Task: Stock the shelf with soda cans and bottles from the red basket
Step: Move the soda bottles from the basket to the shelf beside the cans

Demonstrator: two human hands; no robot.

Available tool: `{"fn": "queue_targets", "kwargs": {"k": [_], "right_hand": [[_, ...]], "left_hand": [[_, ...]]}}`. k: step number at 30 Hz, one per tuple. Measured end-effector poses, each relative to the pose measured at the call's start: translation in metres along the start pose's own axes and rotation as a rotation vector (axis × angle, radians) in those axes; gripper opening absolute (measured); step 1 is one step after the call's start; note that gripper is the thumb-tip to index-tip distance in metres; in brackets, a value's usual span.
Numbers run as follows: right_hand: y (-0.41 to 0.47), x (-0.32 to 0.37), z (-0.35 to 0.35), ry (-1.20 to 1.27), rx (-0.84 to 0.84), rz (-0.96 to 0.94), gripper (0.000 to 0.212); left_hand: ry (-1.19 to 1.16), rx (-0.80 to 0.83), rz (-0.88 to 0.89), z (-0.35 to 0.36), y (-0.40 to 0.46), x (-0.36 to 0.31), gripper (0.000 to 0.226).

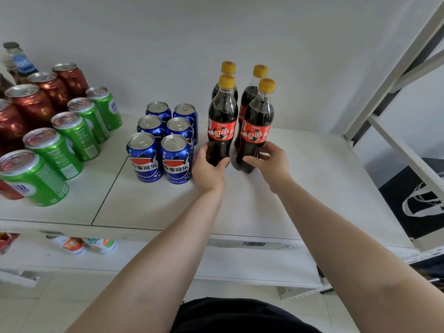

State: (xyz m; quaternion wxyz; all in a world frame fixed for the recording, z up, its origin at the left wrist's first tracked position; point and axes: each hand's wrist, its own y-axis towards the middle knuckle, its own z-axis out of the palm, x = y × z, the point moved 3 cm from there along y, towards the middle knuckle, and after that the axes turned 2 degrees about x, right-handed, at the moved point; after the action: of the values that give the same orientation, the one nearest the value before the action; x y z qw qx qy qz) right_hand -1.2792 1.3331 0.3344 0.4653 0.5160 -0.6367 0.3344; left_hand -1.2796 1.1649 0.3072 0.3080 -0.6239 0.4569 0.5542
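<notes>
Nearest the camera, both bare forearms reach up over the shelf point(240, 212) edge; the left hand point(207, 168) wraps the lower body of the front left bottle point(222, 121), thumb across its near side and fingers curled round behind; the right hand point(271, 162) pinches the base of the front right bottle point(258, 126), its fingers narrow on the dark plastic; both bottles stand upright on the shelf, close beside each other. Just left of them stand the blue cans point(165, 138) in two tidy columns, the nearest almost touching the left hand; further left run the green cans point(67, 140) and red cans point(36, 102). Behind the held pair stand two more bottles point(252, 92) with yellow caps, near the back wall.

The red basket is not in view, so what is left to stock cannot be told.

The risk, I judge, lies in the low grip: tall bottles pushed from the base may tip backward into the rear pair; a sideways nudge from the left hand could knock the nearest blue can out of line; letting go before each base sits flat may leave a bottle rocking.
</notes>
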Motion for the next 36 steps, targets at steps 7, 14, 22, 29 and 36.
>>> {"fn": "queue_targets", "kwargs": {"k": [7, 14, 22, 29, 36], "right_hand": [[-0.001, 0.002, 0.0, 0.014, 0.008, 0.005, 0.043], [-0.002, 0.002, 0.0, 0.005, 0.007, 0.022, 0.047], [-0.005, 0.006, 0.001, -0.014, 0.015, 0.043, 0.047], [-0.005, 0.01, 0.0, -0.078, 0.031, 0.041, 0.052], [-0.014, 0.007, -0.002, -0.113, 0.006, -0.001, 0.065]], "left_hand": [[-0.019, 0.008, -0.014, 0.003, 0.006, 0.0, 0.059], [-0.021, 0.015, -0.015, 0.003, 0.008, 0.001, 0.059], [0.018, 0.044, -0.014, 0.0, 0.007, -0.004, 0.06], [0.099, 0.064, 0.031, -0.002, 0.006, -0.008, 0.06], [0.151, 0.092, -0.026, -0.005, -0.003, -0.008, 0.082]]}}
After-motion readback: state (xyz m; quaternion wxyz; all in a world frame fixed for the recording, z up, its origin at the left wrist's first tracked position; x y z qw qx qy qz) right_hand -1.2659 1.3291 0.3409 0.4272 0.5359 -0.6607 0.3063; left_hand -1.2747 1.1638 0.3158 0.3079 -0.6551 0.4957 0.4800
